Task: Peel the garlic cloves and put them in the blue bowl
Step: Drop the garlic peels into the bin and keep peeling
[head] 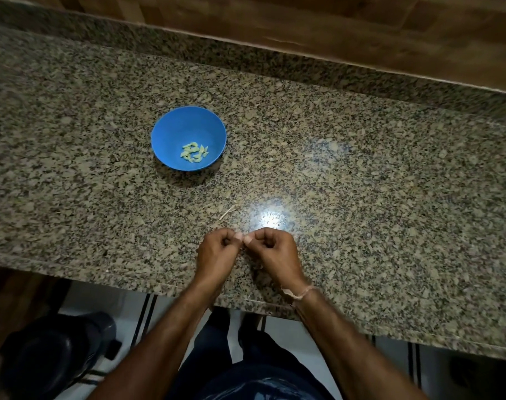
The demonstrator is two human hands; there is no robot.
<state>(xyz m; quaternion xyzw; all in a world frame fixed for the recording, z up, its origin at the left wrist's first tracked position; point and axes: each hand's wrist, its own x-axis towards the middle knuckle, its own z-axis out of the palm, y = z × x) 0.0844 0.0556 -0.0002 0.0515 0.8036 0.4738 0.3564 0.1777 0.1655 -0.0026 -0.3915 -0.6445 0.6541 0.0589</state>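
A blue bowl [171, 125] stands on the speckled granite counter, left of centre, with several pale peeled garlic cloves [194, 153] lying in its bottom. Near the counter's front edge my left hand [217, 249] and my right hand [272, 246] meet, fingers curled, thumbs and forefingers pinching something small between them. That small thing is almost wholly hidden by my fingertips; it looks like a garlic clove [242, 237]. Both hands hover close to the counter top, well in front of and to the right of the bowl.
A thin strip of garlic skin [228, 212] lies on the counter just beyond my hands. A raised granite ledge and wooden wall [332, 30] run along the back. Below the front edge are my legs and a dark object [52, 356] on the floor.
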